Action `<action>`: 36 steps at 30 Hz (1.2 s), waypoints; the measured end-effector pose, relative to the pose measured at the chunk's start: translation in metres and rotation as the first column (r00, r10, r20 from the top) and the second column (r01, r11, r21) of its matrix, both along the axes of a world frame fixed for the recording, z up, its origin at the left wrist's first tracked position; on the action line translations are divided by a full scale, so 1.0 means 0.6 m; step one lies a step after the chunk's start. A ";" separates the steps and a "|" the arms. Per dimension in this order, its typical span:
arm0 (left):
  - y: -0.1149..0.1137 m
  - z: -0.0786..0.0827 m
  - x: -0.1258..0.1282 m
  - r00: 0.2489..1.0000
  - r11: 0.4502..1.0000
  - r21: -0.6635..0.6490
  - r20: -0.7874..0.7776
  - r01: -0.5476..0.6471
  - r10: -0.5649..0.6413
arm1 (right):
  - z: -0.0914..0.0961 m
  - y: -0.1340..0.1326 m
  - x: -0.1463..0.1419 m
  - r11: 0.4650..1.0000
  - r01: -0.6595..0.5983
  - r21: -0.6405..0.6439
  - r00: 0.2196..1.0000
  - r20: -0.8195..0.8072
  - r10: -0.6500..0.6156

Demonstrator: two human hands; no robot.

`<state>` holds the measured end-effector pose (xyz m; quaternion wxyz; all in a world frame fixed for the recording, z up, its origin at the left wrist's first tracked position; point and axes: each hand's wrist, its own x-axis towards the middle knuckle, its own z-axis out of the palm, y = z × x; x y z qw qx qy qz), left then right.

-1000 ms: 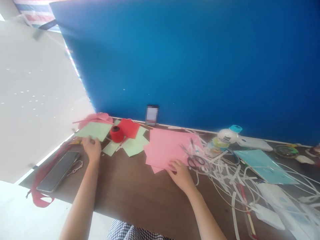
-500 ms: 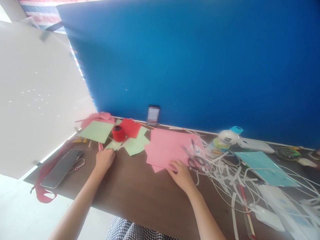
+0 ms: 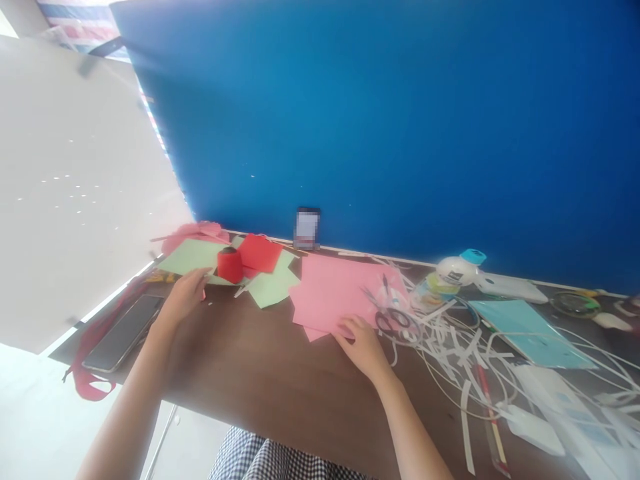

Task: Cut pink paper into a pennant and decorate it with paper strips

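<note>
My left hand [image 3: 184, 297] hovers over the left part of the desk, fingers stretched out toward a red thread spool [image 3: 230, 266]. Beside its fingers lies a light green paper sheet [image 3: 187, 255], and a small pinkish strip shows under the fingers. My right hand [image 3: 364, 343] rests with loosely spread fingers on the lower edge of a stack of pink paper [image 3: 335, 290]. Right of that hand, scissors [image 3: 393, 319] with dark handles lie partly on the pink paper. Red paper [image 3: 260, 253] and cut green paper [image 3: 273, 285] lie between the spool and the stack.
A phone [image 3: 123, 333] and red ribbon [image 3: 90, 385] lie at the left. Another small device [image 3: 307, 230] leans against the blue partition [image 3: 375, 133]. At right are tangled white strips and cables [image 3: 457, 357], a glue bottle [image 3: 457, 270] and a light blue packet [image 3: 533, 333].
My left hand has moved left and up from the desk in front of the spool, and its fingers have spread. The spool sits slightly further left. My right hand stays on the pink paper.
</note>
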<state>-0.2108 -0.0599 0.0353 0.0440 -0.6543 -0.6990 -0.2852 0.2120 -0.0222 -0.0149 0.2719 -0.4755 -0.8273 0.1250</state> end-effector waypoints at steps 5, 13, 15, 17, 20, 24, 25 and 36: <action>-0.009 0.030 0.012 0.991 0.965 0.233 0.090 -0.122 0.103 | 0.000 0.000 -0.001 1.000 0.005 -0.018 1.000 0.001 -0.005; 0.000 0.037 0.057 0.740 0.880 0.222 0.645 -0.420 0.190 | 0.006 -0.004 -0.005 1.000 -0.004 0.025 1.000 0.014 0.004; 0.002 0.033 0.072 0.642 0.905 0.139 0.748 -0.401 0.169 | 0.008 -0.005 -0.007 0.999 -0.006 0.042 1.000 0.023 0.005; 0.005 0.027 0.091 0.558 0.939 0.073 0.819 -0.337 0.136 | 0.009 -0.007 -0.009 0.998 -0.005 0.060 1.000 0.027 0.003; 0.014 0.024 0.122 0.413 0.991 0.043 0.911 -0.125 0.013 | 0.007 -0.007 -0.011 0.997 -0.008 0.075 0.999 0.033 0.006; 0.028 0.032 0.166 0.058 0.977 0.064 0.995 0.206 -0.077 | 0.004 -0.009 -0.013 0.997 -0.026 0.076 0.999 0.030 0.024; 0.030 0.036 0.177 -0.019 0.963 0.081 0.997 0.256 -0.078 | 0.004 -0.010 -0.014 0.997 -0.033 0.074 0.999 0.025 0.031; 0.069 -0.030 0.315 0.074 0.916 -0.051 0.997 0.397 0.024 | 0.014 -0.027 -0.031 0.986 -0.088 -0.142 0.963 -0.266 0.048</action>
